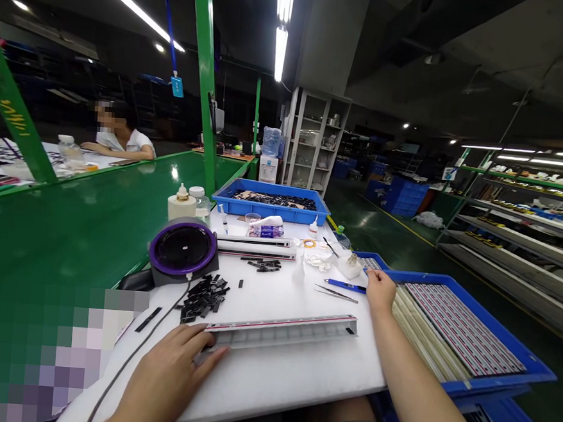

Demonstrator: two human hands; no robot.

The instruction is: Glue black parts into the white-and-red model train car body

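My left hand (177, 361) grips the left end of a long pale channel strip (283, 330), thumb in front and fingers behind. A red line runs along the strip's top edge, and a small black piece (349, 331) shows inside its right end. My right hand (380, 292) is curled at the table's right edge beside the blue tray. The end of a blue pen-like tool (346, 285) meets its fingers; whether they hold it is hidden. Metal tweezers (336, 294) lie just in front of that tool. A pile of black pieces (204, 297) sits beyond my left hand.
A round black device with a purple rim (183, 248) stands at left, its cable crossing the table. Bottles (182, 205) and a blue bin of black parts (272, 213) are at the back. Right of the table, a blue tray (535, 373) holds striped strips. Another person (127, 139) sits far left.
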